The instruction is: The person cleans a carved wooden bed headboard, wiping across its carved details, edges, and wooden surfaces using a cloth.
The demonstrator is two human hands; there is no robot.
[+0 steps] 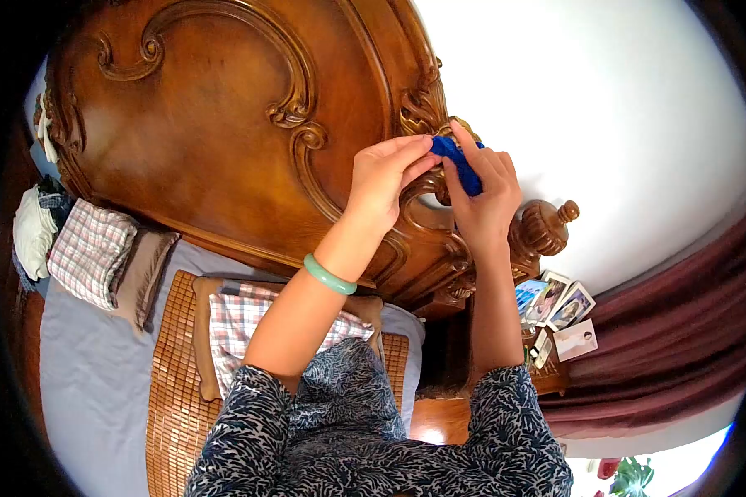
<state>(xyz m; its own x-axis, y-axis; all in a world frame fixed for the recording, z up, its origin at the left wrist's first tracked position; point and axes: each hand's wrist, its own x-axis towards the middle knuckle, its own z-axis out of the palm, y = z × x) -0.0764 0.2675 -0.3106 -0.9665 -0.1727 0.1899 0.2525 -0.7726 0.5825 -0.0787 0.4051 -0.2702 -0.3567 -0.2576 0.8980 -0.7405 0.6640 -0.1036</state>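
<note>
A bright blue cloth (464,170) is bunched between my two hands against the carved edge of a brown wooden headboard (224,124). My left hand (389,170), below a pale green bangle (330,275), has its fingers closed in a pinch at the cloth's left end. My right hand (491,195) is closed around the cloth from the right, its index finger reaching up along the carving. Part of the cloth is hidden behind the right fingers. Gilded scrollwork (456,128) shows just behind the fingertips.
A turned wooden finial (543,228) stands right of my right hand. Below it, framed photos (572,306) crowd a bedside table. A plaid pillow (232,319) lies beneath my left arm on a bamboo mat (170,389). A dark red curtain (671,331) hangs at right.
</note>
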